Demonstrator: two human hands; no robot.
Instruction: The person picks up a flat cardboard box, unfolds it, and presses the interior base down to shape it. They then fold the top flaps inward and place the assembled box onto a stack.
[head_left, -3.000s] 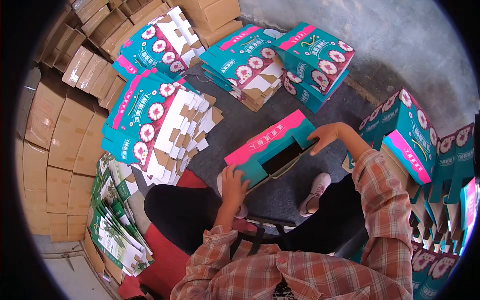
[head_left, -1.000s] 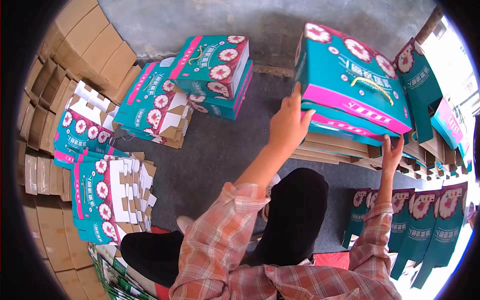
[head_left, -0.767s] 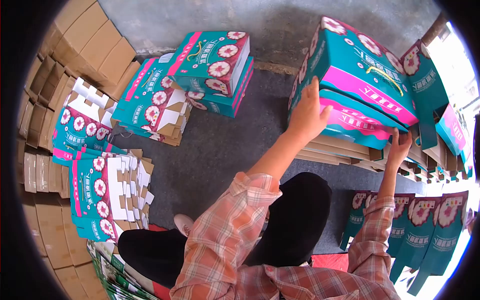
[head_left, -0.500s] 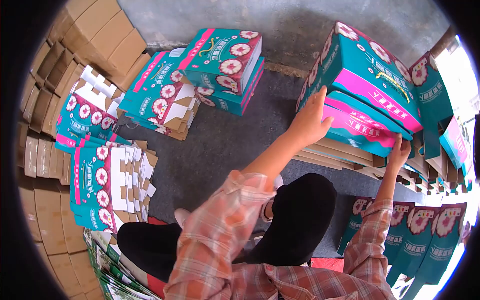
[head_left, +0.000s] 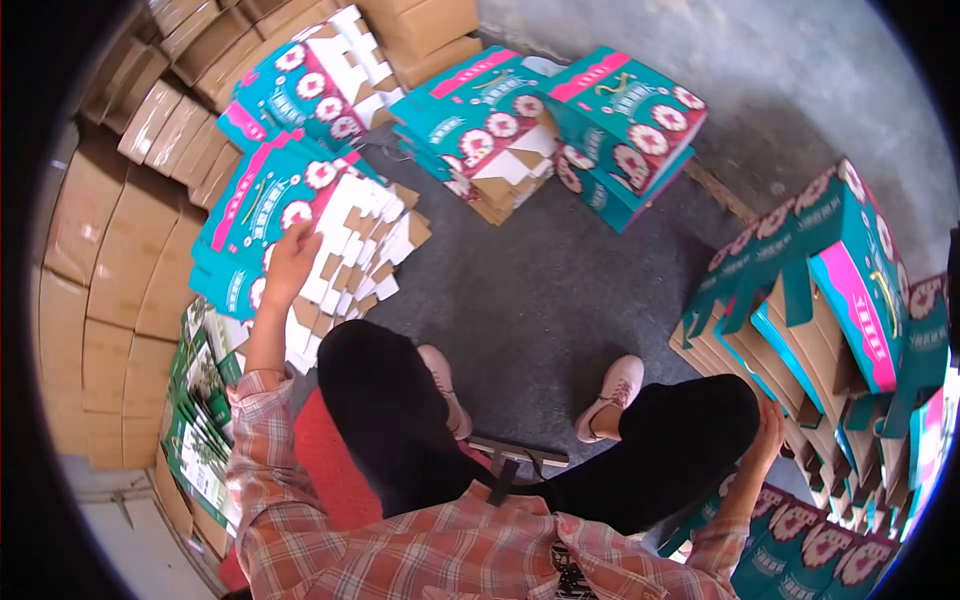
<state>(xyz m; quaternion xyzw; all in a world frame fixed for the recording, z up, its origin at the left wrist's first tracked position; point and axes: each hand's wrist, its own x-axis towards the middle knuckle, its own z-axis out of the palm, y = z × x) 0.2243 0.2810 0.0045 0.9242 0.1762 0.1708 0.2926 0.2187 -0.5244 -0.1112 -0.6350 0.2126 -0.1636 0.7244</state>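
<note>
My left hand (head_left: 291, 262) is over a stack of flat teal cartons (head_left: 245, 205) with pink bands and flower prints, on the left. Its fingers point forward and look loosely extended, with nothing visibly in them. White and brown tabs (head_left: 350, 270) fan out from the cartons' right side. My right hand (head_left: 768, 435) hangs low beside my right knee, fingers extended and apart from any grip. Close to it stands a pile of folded-up teal gift boxes (head_left: 870, 300), their brown insides and open flaps facing me.
Further flat cartons (head_left: 470, 120) lie at the back, beside a stack of teal boxes (head_left: 630, 120). Brown cardboard boxes (head_left: 130, 250) line the left wall. Green printed sheets (head_left: 200, 450) lie near my left side. More teal cartons (head_left: 790, 540) stand at lower right.
Both hands have left the teal and pink box at right. My left hand has crossed to the flat cartons on the left; my right hand has dropped beside my knee. The view has turned left.
</note>
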